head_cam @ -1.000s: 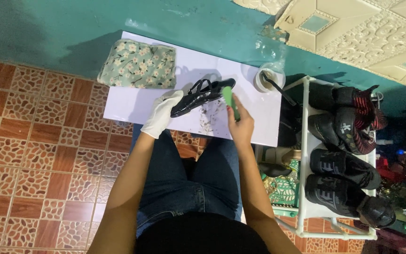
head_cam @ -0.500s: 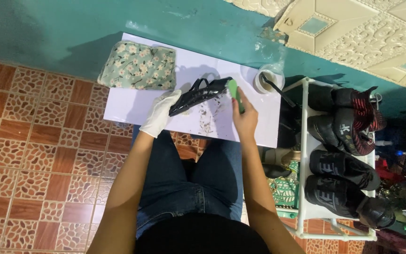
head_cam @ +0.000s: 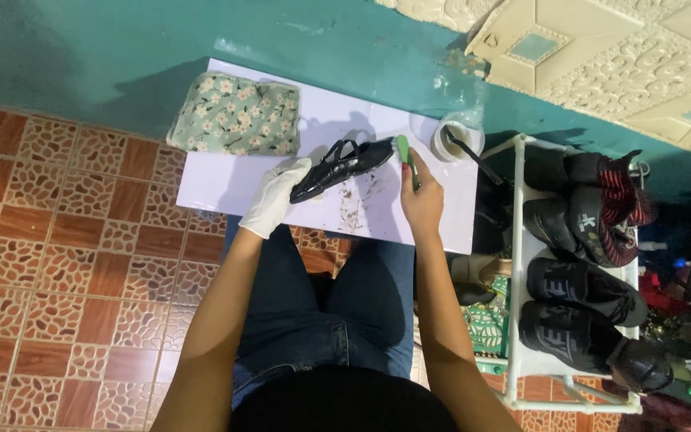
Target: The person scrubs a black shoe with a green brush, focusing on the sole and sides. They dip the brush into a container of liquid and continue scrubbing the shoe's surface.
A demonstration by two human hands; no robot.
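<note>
The left hand (head_cam: 275,198), in a white glove, is closed around one end of a black strappy sandal (head_cam: 341,166), holding it just above the middle of the white tabletop (head_cam: 225,180). The right hand (head_cam: 423,200) is bare and wrapped tight around a green brush (head_cam: 406,158), whose head touches the sandal's far end. A flowered cloth (head_cam: 237,116) lies at the tabletop's back left corner, and a small cup (head_cam: 456,138) stands near its back right corner.

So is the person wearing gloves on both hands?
No, only the left hand, holding the black sandal, wears a white glove; the right hand gripping the green brush is bare.
</note>
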